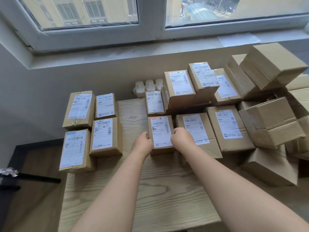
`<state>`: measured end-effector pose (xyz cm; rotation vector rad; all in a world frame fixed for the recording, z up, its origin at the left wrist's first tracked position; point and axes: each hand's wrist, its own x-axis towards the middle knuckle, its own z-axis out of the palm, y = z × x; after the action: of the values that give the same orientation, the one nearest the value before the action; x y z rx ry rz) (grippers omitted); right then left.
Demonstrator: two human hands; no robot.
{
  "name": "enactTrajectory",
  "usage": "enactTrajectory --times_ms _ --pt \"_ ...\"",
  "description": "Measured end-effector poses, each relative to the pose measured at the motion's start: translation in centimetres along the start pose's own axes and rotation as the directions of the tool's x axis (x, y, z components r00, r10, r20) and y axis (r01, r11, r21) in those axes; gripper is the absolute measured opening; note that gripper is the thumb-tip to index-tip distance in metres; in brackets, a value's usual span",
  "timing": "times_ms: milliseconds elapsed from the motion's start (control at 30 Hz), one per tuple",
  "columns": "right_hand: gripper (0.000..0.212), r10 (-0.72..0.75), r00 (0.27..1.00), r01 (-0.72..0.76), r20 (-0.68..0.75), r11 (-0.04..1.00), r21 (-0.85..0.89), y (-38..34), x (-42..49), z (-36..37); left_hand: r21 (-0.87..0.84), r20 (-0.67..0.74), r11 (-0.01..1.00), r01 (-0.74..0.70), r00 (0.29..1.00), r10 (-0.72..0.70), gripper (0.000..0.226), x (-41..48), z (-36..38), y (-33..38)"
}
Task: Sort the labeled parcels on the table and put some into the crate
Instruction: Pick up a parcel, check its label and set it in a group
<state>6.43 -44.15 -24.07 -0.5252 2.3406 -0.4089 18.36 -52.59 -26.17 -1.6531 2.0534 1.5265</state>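
Both hands are gripping one parcel [161, 133] at frame centre: the left hand [143, 144] is curling round its left edge, the right hand [181, 137] round its right. It is sitting on the table [147, 190], with other parcels [91, 124] grouped left.

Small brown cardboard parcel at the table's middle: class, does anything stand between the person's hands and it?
Nothing visible does: the left hand and right hand grip the small brown cardboard parcel with a white label by its sides. No crate is in view.
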Motion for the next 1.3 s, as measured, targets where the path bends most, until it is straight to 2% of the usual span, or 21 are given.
enactTrajectory --times_ms 200,333,433,533,600,667,800,900,1100,1167,1233,1300 --pt "0.025 0.037 0.999 -0.036 0.037 0.999 -0.005 0.1 -0.4 1.0 -0.027 -0.064 0.994 0.107 0.992 -0.109 0.056 0.2 -0.5 -1.3" --pt "0.037 0.059 0.988 -0.063 0.143 0.998 0.021 0.2 -0.6 1.9 -0.060 0.048 0.991 0.120 0.992 -0.118 0.043 0.6 0.1 -2.1" --pt "0.036 0.069 0.981 -0.082 0.181 0.994 0.071 0.3 -0.6 2.3 -0.167 0.093 0.978 0.125 0.990 -0.111 0.040 0.6 0.4 -2.6" --pt "0.043 0.064 0.986 -0.089 0.156 0.983 0.158 0.3 -1.1 2.0 -0.311 0.049 0.944 0.106 0.994 -0.095 0.044 -0.1 -0.1 -2.5" --pt "0.050 0.048 0.993 -0.072 0.107 0.968 0.239 0.2 -1.4 1.4 -0.396 -0.006 0.916 0.069 0.997 -0.077 0.031 -1.2 -1.0 -1.7" --pt "0.052 0.021 0.999 -0.032 0.036 0.944 0.328 0.1 -1.7 0.5 -0.504 0.000 0.862 0.055 0.998 -0.064 0.023 -2.4 -1.6 -0.6" --pt "0.045 -0.067 0.996 0.086 -0.057 0.879 0.469 -1.5 -3.8 -2.2 -0.690 0.040 0.723 0.023 0.999 0.006 0.040 -5.1 -2.8 2.1" --pt "0.048 -0.130 0.986 0.168 -0.109 0.826 0.538 -2.5 -5.4 -3.7 -0.717 -0.018 0.696 -0.035 0.999 0.032 0.053 -5.6 -3.9 3.1" --pt "0.063 -0.298 0.943 0.320 -0.151 0.676 0.663 -3.9 -8.8 -5.5 -0.776 -0.056 0.607 -0.170 0.978 0.201 0.106 -7.4 -7.4 5.0" --pt "0.084 -0.329 0.935 0.322 -0.132 0.628 0.708 -4.1 -9.4 -5.9 -0.784 -0.083 0.572 -0.243 0.953 0.291 0.098 -8.2 -8.7 5.4" --pt "0.105 -0.378 0.922 0.303 -0.082 0.574 0.761 -4.7 -10.2 -6.8 -0.789 -0.092 0.537 -0.301 0.920 0.381 0.079 -9.2 -10.0 6.1" --pt "0.114 -0.434 0.901 0.278 -0.024 0.533 0.799 -5.4 -10.6 -7.5 -0.805 -0.085 0.501 -0.320 0.896 0.436 0.064 -10.1 -11.1 6.5"
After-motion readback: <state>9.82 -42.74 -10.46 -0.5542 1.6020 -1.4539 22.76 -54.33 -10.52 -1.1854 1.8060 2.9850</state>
